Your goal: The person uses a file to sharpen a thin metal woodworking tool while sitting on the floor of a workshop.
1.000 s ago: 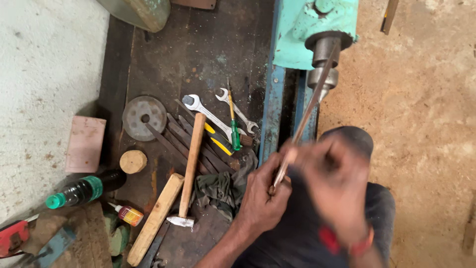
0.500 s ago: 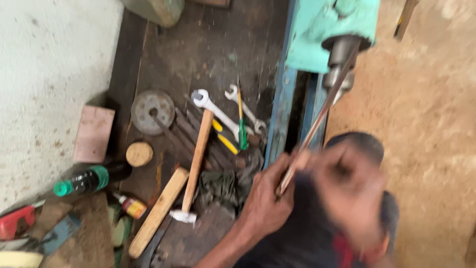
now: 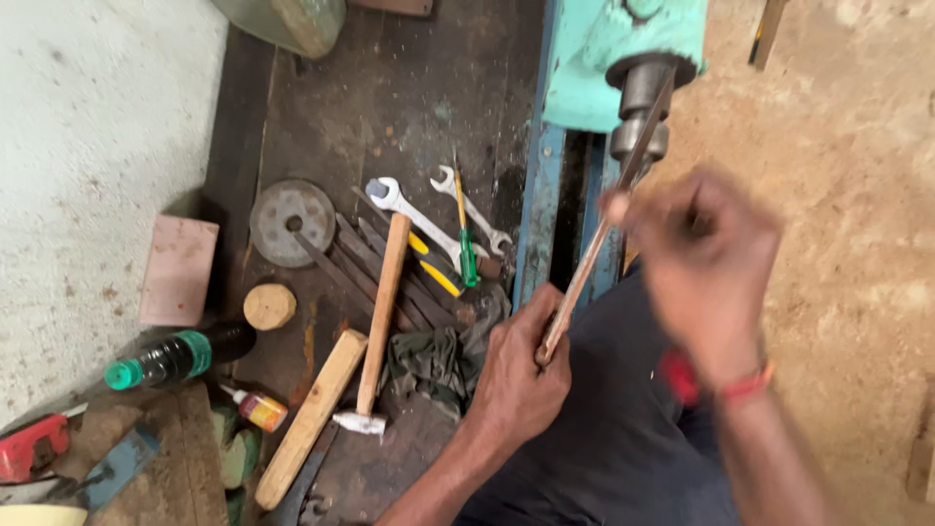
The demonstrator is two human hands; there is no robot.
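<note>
A long, thin metal rod point(image 3: 594, 248), dull brown and flat-sided, runs on a slant from the left hand point(image 3: 516, 375) up to the grey steel spindle point(image 3: 643, 107) of a turquoise machine point(image 3: 623, 49), where its top end meets the spindle's side.

The left hand is curled shut around the rod's lower end, fingers wrapped over it and thumb pressing alongside. The right hand point(image 3: 706, 273) is blurred; it sits higher along the rod, its fingers bent inward near the shaft, but whether it actually clasps the rod cannot be told. A red band point(image 3: 745, 390) circles that wrist.

Just left of the left hand lies a crumpled green rag point(image 3: 433, 360). Beyond it, further left, a hammer point(image 3: 375, 331) with a wooden handle rests on the dark bench point(image 3: 390, 97), beside a wooden stick point(image 3: 312, 419). Above the rag lie two spanners point(image 3: 409, 209) and a green-handled screwdriver point(image 3: 466, 239). Well to the left stands a round metal disc point(image 3: 290, 207).
</note>
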